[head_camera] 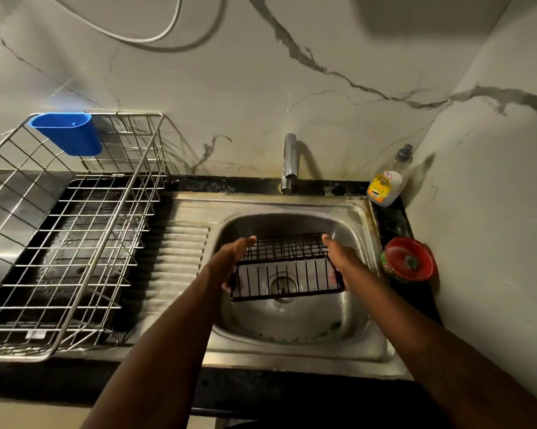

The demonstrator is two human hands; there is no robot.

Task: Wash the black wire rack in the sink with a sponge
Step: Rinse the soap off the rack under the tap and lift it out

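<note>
Black metal wire rack (287, 260), seen from the head camera, hangs over the basin of the stainless steel sink (292, 205), above the round drain (284, 286) and in front of the chrome tap (289, 162). Its long axis runs side to side, so each short end meets one palm. The left hand (234, 258) presses the left end and the right hand (341, 258) the right end, fingers laid out straight along the wire. Whether the thumbs hook underneath cannot be told. The rack sits squarely between the two grips, equally near both. No sponge shows in this view, so I judge one hand must let go, with the rack lowered into the basin first.
</note>
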